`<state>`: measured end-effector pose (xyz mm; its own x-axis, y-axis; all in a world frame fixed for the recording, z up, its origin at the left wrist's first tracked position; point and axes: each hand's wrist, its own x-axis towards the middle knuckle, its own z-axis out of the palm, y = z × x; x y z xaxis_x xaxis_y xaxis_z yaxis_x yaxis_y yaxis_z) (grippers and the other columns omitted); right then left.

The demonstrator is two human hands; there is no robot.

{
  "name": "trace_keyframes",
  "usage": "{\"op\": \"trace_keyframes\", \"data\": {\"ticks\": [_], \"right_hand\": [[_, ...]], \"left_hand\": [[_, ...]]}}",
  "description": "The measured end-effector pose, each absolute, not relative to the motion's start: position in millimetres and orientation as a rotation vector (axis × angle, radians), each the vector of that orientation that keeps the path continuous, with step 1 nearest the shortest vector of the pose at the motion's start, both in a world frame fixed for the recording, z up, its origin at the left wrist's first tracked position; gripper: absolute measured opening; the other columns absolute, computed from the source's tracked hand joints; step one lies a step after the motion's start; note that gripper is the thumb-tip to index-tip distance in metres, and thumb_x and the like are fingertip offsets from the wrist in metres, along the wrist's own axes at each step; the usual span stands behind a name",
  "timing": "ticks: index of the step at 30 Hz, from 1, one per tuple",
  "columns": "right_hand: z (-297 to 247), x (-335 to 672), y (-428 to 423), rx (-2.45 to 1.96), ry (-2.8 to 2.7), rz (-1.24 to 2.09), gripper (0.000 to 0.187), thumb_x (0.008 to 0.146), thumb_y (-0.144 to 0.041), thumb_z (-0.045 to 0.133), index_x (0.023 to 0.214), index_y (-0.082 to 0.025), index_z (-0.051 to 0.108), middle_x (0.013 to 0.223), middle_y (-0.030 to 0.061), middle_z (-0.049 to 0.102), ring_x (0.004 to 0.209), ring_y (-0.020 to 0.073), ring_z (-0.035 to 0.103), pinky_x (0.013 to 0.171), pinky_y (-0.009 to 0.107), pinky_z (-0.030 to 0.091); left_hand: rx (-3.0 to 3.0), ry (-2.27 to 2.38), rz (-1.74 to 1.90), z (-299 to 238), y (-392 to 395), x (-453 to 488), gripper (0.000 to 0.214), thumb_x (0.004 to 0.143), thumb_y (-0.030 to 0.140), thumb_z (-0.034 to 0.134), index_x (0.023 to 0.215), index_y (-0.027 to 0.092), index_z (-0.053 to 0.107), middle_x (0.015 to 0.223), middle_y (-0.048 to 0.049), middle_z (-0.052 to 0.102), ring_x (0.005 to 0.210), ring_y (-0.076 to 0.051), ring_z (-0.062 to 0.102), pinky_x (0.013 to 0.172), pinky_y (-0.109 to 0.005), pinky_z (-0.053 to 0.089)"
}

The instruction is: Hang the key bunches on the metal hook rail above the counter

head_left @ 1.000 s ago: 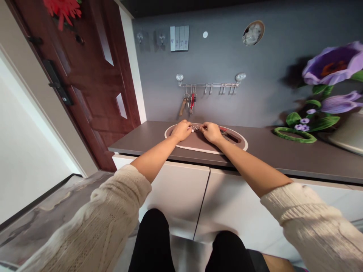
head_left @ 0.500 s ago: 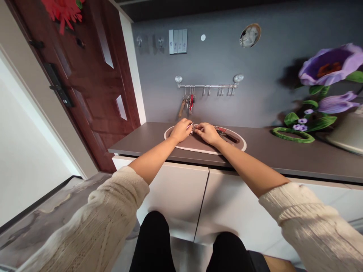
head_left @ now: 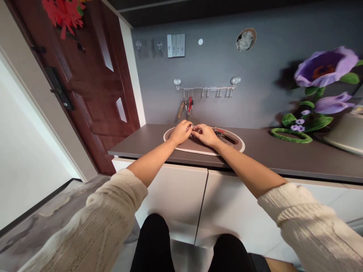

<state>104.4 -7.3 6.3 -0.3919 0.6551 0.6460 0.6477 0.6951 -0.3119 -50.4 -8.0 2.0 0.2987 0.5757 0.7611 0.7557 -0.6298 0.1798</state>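
Over an oval brown mat (head_left: 198, 149) with a pale rim, my left hand (head_left: 182, 132) and my right hand (head_left: 205, 135) meet, fingertips almost touching. Between them is a small metal key ring (head_left: 193, 127), mostly hidden by the fingers. Both hands are closed in a pinch on it. Right of my right hand, more keys (head_left: 217, 133) lie on the mat beside a dark-handled tool with red on it (head_left: 229, 138), too small to tell its kind.
A clear hook rail (head_left: 205, 88) on the grey wall holds several hanging keys (head_left: 189, 105). Purple artificial flowers (head_left: 326, 71) with a green ring base stand on the counter (head_left: 263, 151) at right. A dark red door (head_left: 99, 87) is at left, white cabinet doors (head_left: 170, 192) below.
The view has shifted slightly. Both hands stay together over the mat, with small finger movements around the key ring, which is now more covered.
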Motion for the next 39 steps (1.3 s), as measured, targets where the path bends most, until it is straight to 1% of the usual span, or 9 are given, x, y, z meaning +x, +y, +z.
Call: {"op": "trace_keyframes", "data": {"ticks": [6, 13, 20, 23, 26, 29, 33, 39], "right_hand": [[7.8, 104.6, -7.3, -0.992, -2.072, -0.029, 0.014, 0.076, -0.027, 0.054, 0.079, -0.016, 0.063, 0.077, 0.0041, 0.061, 0.069, 0.0138, 0.052, 0.070, 0.027, 0.040], [8.1, 107.6, -4.3, -0.963, -1.977, -0.073, 0.013, 0.078, -0.024, 0.051, 0.077, -0.017, 0.063, 0.077, 0.0048, 0.059, 0.071, 0.0148, 0.051, 0.071, 0.028, 0.039], [10.0, 109.5, -1.5, -0.899, -1.899, -0.139, 0.016, 0.082, -0.023, 0.043, 0.076, -0.017, 0.057, 0.079, 0.0065, 0.056, 0.077, 0.0167, 0.050, 0.073, 0.028, 0.038], [9.3, 109.6, 0.9, -0.898, -1.868, -0.151, 0.017, 0.083, -0.025, 0.040, 0.076, -0.017, 0.054, 0.080, 0.0070, 0.056, 0.077, 0.0171, 0.049, 0.072, 0.028, 0.038], [7.7, 109.5, 2.8, -0.922, -1.871, -0.130, 0.018, 0.083, -0.024, 0.037, 0.078, -0.018, 0.053, 0.078, 0.0063, 0.057, 0.074, 0.0168, 0.049, 0.069, 0.028, 0.037], [6.6, 109.2, 2.6, -0.955, -1.905, -0.111, 0.018, 0.083, -0.022, 0.037, 0.081, -0.017, 0.054, 0.078, 0.0056, 0.058, 0.071, 0.0164, 0.049, 0.068, 0.027, 0.037], [6.7, 108.2, 0.5, -0.923, -1.998, -0.140, 0.020, 0.083, -0.023, 0.037, 0.082, -0.018, 0.056, 0.080, 0.0061, 0.060, 0.075, 0.0173, 0.051, 0.070, 0.028, 0.038], [9.0, 105.1, -4.9, -0.867, -2.043, -0.161, 0.021, 0.084, -0.024, 0.038, 0.080, -0.017, 0.058, 0.080, 0.0068, 0.061, 0.077, 0.0176, 0.052, 0.072, 0.028, 0.038]], "left_hand": [[-2.359, -1.171, -1.270, 0.8, -7.0, -50.0, 0.020, 0.083, 0.020, 0.043, 0.094, 0.014, 0.057, 0.090, -0.0071, 0.056, 0.084, -0.015, 0.053, 0.079, -0.026, 0.042], [-2.313, -1.209, -1.258, 2.7, -8.3, -50.1, 0.022, 0.084, 0.022, 0.041, 0.096, 0.012, 0.056, 0.091, -0.0082, 0.056, 0.084, -0.016, 0.053, 0.080, -0.028, 0.042], [-2.350, -1.218, -1.176, 2.8, -7.2, -50.3, 0.026, 0.085, 0.017, 0.036, 0.099, 0.012, 0.057, 0.094, -0.0096, 0.058, 0.089, -0.017, 0.053, 0.084, -0.029, 0.041], [-2.383, -1.226, -1.138, 2.3, -6.9, -50.7, 0.027, 0.084, 0.015, 0.036, 0.100, 0.012, 0.057, 0.094, -0.0090, 0.059, 0.088, -0.017, 0.054, 0.082, -0.029, 0.041], [-2.374, -1.216, -1.138, 2.6, -8.0, -51.3, 0.028, 0.085, 0.018, 0.035, 0.101, 0.013, 0.057, 0.096, -0.0088, 0.058, 0.089, -0.017, 0.053, 0.082, -0.029, 0.041], [-2.342, -1.197, -1.147, 3.3, -9.5, -51.5, 0.029, 0.087, 0.024, 0.033, 0.100, 0.014, 0.057, 0.096, -0.0084, 0.057, 0.090, -0.017, 0.052, 0.082, -0.029, 0.040], [-2.346, -1.152, -1.121, 3.4, -10.4, -50.7, 0.030, 0.089, 0.030, 0.031, 0.096, 0.016, 0.056, 0.093, -0.0069, 0.056, 0.088, -0.016, 0.052, 0.079, -0.029, 0.040], [-2.359, -1.161, -1.076, 3.6, -10.8, -49.3, 0.025, 0.089, 0.026, 0.030, 0.085, 0.017, 0.054, 0.086, -0.0057, 0.056, 0.083, -0.016, 0.051, 0.076, -0.028, 0.039]]}}
